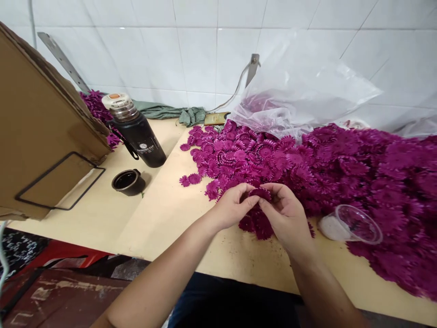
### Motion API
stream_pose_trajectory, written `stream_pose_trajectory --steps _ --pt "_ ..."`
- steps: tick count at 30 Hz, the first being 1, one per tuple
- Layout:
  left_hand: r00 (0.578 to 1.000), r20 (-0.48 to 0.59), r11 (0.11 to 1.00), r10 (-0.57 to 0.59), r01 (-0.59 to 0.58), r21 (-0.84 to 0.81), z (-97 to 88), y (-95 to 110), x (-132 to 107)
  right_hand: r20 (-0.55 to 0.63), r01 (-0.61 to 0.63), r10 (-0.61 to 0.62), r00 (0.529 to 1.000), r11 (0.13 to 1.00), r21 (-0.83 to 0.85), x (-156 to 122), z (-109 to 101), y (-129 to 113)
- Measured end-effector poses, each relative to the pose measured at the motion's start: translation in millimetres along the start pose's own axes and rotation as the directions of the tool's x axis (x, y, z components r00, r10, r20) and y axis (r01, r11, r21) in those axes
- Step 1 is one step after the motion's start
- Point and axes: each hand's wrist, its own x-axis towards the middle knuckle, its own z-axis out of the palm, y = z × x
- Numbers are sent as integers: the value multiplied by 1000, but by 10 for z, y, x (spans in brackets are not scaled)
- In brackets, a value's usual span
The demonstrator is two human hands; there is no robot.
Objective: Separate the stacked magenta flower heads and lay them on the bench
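Note:
My left hand (232, 206) and my right hand (286, 213) meet over the table's near edge, fingers pinched together on one purple fabric flower (260, 193). Under them lies a small cluster of the same flowers (256, 226). A large heap of purple flowers (341, 173) spreads across the beige table (164, 214) from the middle to the far right. A clear plastic cup (351, 223) lies on its side just right of my right hand.
A black flask (136, 132) and its black cap (128, 181) stand at the left. A cardboard box (41, 123) with a black wire frame leans at far left. A clear plastic bag (300, 91) rests against the tiled wall. A green cloth (170, 111) lies behind.

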Motion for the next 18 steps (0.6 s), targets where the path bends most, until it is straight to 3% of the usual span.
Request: stream_pose_trajectory --steps 4,11,18 --pt "998 48 999 45 -45 2 -27 35 26 -4 -3 3 1000 999 -42 8 -34 -39" --pt "987 -21 976 162 -157 152 -70 5 54 84 83 -76 994 993 -84 -34 -91 -115" --pt "981 -87 978 173 -161 133 -94 -84 40 90 212 -193 977 912 -350 -37 -34 -126"
